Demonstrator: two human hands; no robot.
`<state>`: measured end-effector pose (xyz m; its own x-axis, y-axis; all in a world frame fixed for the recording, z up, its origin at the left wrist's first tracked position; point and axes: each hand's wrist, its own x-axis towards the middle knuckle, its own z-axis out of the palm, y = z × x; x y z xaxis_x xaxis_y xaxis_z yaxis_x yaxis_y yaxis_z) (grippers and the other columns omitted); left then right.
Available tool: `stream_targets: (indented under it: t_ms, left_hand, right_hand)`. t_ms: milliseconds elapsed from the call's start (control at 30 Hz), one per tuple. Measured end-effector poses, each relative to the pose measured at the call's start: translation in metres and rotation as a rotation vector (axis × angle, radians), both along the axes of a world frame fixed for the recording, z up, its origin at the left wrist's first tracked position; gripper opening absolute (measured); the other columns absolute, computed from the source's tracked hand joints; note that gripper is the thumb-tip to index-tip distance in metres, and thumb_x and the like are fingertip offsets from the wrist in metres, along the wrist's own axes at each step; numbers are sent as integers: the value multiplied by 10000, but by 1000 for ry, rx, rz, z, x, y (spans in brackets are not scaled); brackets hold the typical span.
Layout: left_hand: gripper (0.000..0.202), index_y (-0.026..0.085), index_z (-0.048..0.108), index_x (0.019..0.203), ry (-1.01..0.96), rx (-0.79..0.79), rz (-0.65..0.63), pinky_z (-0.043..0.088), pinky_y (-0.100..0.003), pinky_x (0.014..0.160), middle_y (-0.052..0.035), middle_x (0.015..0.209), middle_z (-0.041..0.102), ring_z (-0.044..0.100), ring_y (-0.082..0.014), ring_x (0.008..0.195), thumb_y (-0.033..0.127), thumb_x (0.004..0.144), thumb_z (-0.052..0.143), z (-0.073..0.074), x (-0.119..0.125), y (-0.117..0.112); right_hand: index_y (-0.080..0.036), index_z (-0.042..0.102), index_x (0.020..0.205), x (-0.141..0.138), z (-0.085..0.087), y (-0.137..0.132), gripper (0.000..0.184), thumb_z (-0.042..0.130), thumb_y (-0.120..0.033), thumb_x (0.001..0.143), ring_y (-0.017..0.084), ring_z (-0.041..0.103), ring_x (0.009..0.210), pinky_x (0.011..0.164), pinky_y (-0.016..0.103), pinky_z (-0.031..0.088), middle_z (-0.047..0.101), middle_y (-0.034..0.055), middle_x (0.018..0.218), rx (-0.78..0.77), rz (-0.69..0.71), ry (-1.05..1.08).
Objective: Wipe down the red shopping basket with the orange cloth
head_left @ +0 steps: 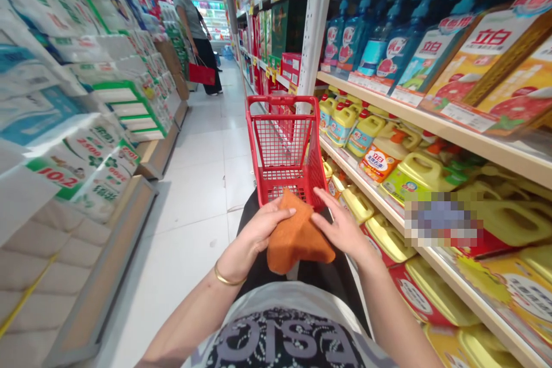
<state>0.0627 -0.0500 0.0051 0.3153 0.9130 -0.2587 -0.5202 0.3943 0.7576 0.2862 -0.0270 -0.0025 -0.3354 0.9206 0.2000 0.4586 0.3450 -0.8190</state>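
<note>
An orange cloth [297,238], folded or bunched into a rough point, is held between my left hand [263,227] and my right hand [338,227]. It hangs just in front of my body, against the back of a red wire shopping cart [284,149]. The fingers of both hands lie on its upper side, and its underside is hidden. A gold bangle [228,279] circles my left wrist. The cart's lower part is hidden behind the cloth and my hands.
Shelves on my right hold blue pump bottles [379,40] and yellow jugs [366,132]. Stacked paper packs [64,69] line the left side. Ahead, along the white tile aisle [194,195], a person [194,29] stands carrying a red bag [201,73].
</note>
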Motion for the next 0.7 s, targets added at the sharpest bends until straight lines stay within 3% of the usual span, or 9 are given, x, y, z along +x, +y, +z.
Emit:
stream_targets:
  t_ms: [67, 133, 233, 333, 400, 467, 500, 600, 700]
  left_hand:
    - [526, 160, 715, 1222, 37, 0, -7, 631, -305, 868, -99, 1099, 822, 801, -224, 928, 264, 747, 916, 6, -3, 3]
    - [607, 153, 686, 1326, 126, -18, -22, 625, -302, 814, -113, 1095, 821, 797, -221, 891, 339, 786, 893, 10, -11, 6]
    - [776, 170, 572, 1506, 404, 23, 76, 590, -291, 696, -79, 945, 821, 764, -192, 726, 465, 842, 846, 9, -26, 10]
    - [541, 165, 744, 1240, 637, 206, 193, 531, -251, 621, -33, 755, 770, 688, -150, 615, 563, 878, 796, 4, -33, 6]
    - [521, 150, 800, 978, 661, 257, 70, 509, -251, 593, -64, 732, 761, 670, -149, 602, 660, 917, 711, 1, -28, -2]
    - [583, 145, 812, 1012, 596, 255, -44, 544, -271, 652, -108, 882, 807, 728, -181, 720, 706, 927, 674, 0, -17, -9]
    - [577, 160, 800, 1118, 542, 261, -22, 574, -287, 729, -114, 1016, 822, 758, -205, 840, 692, 914, 703, -1, -11, -12]
    - [598, 187, 717, 1278, 380, 242, 178, 591, -354, 952, -112, 1229, 799, 760, -260, 1095, 607, 862, 809, -2, 5, -14]
    - [604, 172, 705, 1237, 325, 198, 304, 584, -402, 1021, -119, 1241, 798, 759, -292, 1133, 575, 815, 861, -2, 11, -13]
  right_hand:
    - [-272, 385, 1696, -5, 1, -10, 990, 825, -584, 866, 342, 465, 1562, 1297, 554, 368, 461, 136, 1706, -45, 210, -7]
    - [-286, 366, 1704, -7, -2, -15, 1025, 869, -503, 838, 350, 544, 1501, 1256, 562, 428, 515, 134, 1668, -113, 238, 0]
    - [-269, 567, 1580, -4, -12, -7, 702, 763, -427, 924, 330, 663, 1373, 1209, 559, 486, 680, 107, 1510, -211, 173, 69]
    - [-252, 672, 1466, -1, -17, 6, 547, 699, -460, 960, 326, 703, 1301, 1189, 562, 511, 744, 102, 1406, -177, 8, 132]
    - [-246, 657, 1483, -6, -15, 6, 564, 681, -472, 967, 346, 667, 1338, 1216, 585, 479, 710, 134, 1433, -14, -170, 87]
    - [-247, 595, 1553, -18, -9, -3, 637, 685, -464, 961, 358, 625, 1382, 1228, 580, 467, 642, 162, 1490, 128, -230, 10]
    - [-261, 566, 1581, -24, -6, -10, 677, 702, -458, 947, 355, 619, 1387, 1216, 564, 487, 615, 158, 1514, 153, -181, -23]
    - [-342, 635, 1512, -35, 2, -31, 561, 694, -420, 959, 309, 658, 1338, 1094, 474, 601, 617, 90, 1526, 102, 54, -19]
    - [-333, 727, 1359, -31, 2, -41, 365, 630, -393, 1013, 299, 640, 1354, 1047, 458, 622, 634, 90, 1503, 171, -85, 142]
